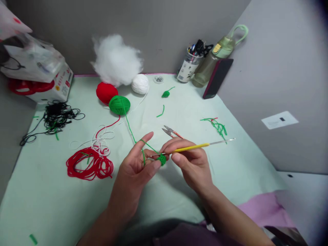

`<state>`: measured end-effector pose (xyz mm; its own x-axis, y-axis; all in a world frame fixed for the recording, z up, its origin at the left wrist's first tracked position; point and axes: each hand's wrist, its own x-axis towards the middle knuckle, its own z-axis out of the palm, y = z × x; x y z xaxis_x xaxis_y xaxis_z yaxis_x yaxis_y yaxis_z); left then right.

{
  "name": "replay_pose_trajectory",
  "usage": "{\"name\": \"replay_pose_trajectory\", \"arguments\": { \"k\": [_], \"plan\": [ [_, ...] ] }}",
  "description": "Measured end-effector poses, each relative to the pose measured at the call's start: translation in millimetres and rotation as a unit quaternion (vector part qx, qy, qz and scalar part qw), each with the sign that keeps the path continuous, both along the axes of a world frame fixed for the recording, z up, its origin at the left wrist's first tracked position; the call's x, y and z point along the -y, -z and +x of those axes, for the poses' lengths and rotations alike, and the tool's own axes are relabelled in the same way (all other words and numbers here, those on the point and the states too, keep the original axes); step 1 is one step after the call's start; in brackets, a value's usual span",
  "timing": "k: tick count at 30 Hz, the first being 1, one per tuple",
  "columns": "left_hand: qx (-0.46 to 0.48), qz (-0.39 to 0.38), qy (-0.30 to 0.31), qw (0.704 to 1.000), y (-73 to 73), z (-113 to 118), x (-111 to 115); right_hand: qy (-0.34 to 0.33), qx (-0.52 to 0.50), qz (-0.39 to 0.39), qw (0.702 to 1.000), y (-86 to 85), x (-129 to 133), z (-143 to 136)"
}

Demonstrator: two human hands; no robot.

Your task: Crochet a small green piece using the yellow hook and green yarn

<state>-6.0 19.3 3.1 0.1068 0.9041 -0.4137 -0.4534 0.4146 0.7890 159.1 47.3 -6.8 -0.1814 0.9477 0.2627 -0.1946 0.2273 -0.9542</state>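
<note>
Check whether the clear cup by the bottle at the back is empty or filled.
Filled, at least at the top: pens stick up past the rim of the cup. The label hides much of its inside.

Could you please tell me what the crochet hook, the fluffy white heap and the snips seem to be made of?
The crochet hook looks like glossy yellow plastic at the grip, with shiny, probably metal, ends. The fluffy white heap appears to be matte, loose fibre, perhaps polyester, given its wispy edges. The snips have greyish blades, likely metal; their orange part could be painted or plastic.
</note>
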Motion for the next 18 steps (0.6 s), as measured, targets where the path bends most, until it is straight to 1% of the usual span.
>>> {"name": "replay_pose_trajectory", "arguments": {
  "k": [4, 8, 10, 14, 16, 18],
  "plan": [
    [0.025, -0.021, -0.005, 0.999, 3.1, -2, -3, 0.019, 0.022, 0.000, 1.000, -0.6, -1, -4],
    [0.029, -0.037, -0.010, 0.999, 8.0, -4, -5, 0.015, 0.028, -0.025, 0.999, 2.8, -3, -7],
    [0.027, -0.037, -0.009, 0.999, 10.3, -4, -6, 0.017, 0.010, -0.045, 0.999, 6.5, -4, -7],
    [0.038, -0.028, -0.005, 0.999, 11.8, -5, -8, 0.012, -0.050, -0.116, 0.992, 12.1, -6, -6],
    [0.041, -0.026, -0.007, 0.999, 11.6, -5, -9, -0.002, -0.077, -0.144, 0.987, 12.0, -7, -6],
    [0.036, -0.021, -0.009, 0.999, 11.6, -5, -9, -0.014, -0.095, -0.153, 0.984, 10.2, -8, -6]
  ]
}}
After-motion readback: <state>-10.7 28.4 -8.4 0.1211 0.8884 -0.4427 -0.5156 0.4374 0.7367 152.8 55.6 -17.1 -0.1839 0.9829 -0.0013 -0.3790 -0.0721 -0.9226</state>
